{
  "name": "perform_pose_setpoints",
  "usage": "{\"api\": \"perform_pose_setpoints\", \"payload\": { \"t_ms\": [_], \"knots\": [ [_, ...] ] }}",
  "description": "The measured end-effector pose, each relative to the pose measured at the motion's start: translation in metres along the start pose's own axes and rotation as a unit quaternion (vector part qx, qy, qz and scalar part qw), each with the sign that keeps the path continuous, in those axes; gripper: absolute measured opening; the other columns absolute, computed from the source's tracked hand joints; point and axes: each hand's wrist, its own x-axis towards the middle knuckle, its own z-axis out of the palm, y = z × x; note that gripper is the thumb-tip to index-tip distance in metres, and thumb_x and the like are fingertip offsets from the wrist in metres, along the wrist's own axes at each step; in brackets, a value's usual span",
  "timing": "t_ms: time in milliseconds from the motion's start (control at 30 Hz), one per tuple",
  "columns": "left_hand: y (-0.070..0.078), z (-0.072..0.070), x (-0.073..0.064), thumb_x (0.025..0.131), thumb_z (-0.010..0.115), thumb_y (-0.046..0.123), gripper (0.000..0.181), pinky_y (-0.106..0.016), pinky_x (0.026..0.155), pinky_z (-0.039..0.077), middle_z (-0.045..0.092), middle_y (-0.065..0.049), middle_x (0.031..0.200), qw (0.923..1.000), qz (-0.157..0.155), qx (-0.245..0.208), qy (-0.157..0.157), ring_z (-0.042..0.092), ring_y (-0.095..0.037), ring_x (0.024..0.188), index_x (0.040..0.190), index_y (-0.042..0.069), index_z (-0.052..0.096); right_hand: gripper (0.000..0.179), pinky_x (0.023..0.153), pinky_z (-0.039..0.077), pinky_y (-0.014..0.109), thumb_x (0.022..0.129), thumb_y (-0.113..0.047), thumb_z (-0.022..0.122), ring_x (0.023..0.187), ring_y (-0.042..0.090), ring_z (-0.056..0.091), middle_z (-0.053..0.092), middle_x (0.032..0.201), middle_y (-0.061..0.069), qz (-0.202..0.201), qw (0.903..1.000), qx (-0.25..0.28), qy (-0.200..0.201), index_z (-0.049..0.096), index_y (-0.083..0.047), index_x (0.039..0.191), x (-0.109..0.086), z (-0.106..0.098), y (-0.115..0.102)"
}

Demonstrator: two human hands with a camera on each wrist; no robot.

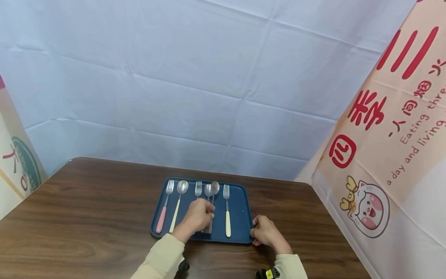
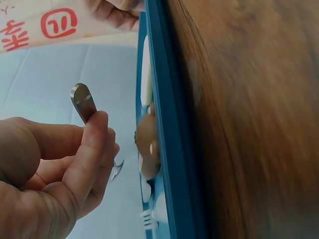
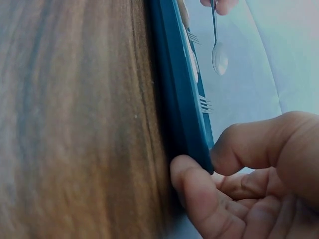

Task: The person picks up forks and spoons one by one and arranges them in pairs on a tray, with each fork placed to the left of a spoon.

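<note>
A metal spoon (image 3: 220, 59) is pinched by its handle between the thumb and fingers of my left hand (image 1: 198, 214), raised above the blue tray (image 1: 238, 228). In the left wrist view the plain handle end (image 2: 83, 102) sticks out past the fingertips. My right hand (image 1: 267, 232) grips the tray's near right corner, thumb on top and a finger beneath the rim. On the tray lie a pink-handled fork (image 1: 162, 217), a cream-handled spoon (image 1: 176, 211), another fork (image 1: 198, 189), a second spoon (image 1: 208, 190) and a cream-handled fork (image 1: 228, 221). My left hand partly covers the middle pieces.
The tray rests near the front of a dark brown wooden table (image 1: 87, 209). Behind it hangs a pale sheet (image 1: 174, 97), and a printed cloth (image 1: 393, 162) with red lettering stands along the right side. Another printed panel (image 1: 14, 155) is at the left.
</note>
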Motion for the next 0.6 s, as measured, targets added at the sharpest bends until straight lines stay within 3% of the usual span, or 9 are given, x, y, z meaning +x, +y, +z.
{"api": "perform_pose_setpoints", "payload": {
  "t_ms": [233,400,600],
  "knots": [
    [0.008,0.012,0.005,0.082,0.061,-0.008,0.023,-0.029,0.057,0.048,0.064,-0.014,0.087,0.9998,-0.015,-0.013,0.001,0.055,-0.011,0.058,0.104,-0.009,0.066,0.016,0.047,0.05,0.032,0.076,0.013,0.051,0.047,0.018,0.056,0.051,0.063,0.011,0.0,1.0,0.003,-0.003,0.045,0.005,0.089,0.001,0.0,0.001],
    [0.013,0.021,0.008,0.081,0.06,-0.009,0.024,-0.027,0.054,0.047,0.063,-0.012,0.082,0.9997,-0.007,-0.024,-0.006,0.057,-0.011,0.053,0.105,-0.01,0.065,0.015,0.047,0.05,0.032,0.077,0.013,0.051,0.047,0.018,0.056,0.051,0.062,0.011,-0.002,1.0,0.002,-0.002,0.045,0.006,0.089,0.0,-0.001,0.001],
    [0.019,0.032,0.009,0.079,0.058,-0.012,0.023,-0.027,0.051,0.046,0.064,-0.015,0.085,0.9993,-0.001,-0.036,-0.008,0.061,-0.016,0.061,0.101,-0.012,0.065,0.017,0.047,0.05,0.033,0.076,0.013,0.051,0.047,0.018,0.056,0.051,0.065,0.012,-0.006,1.0,0.003,-0.001,0.046,0.008,0.091,-0.001,-0.001,0.0]
  ]
}}
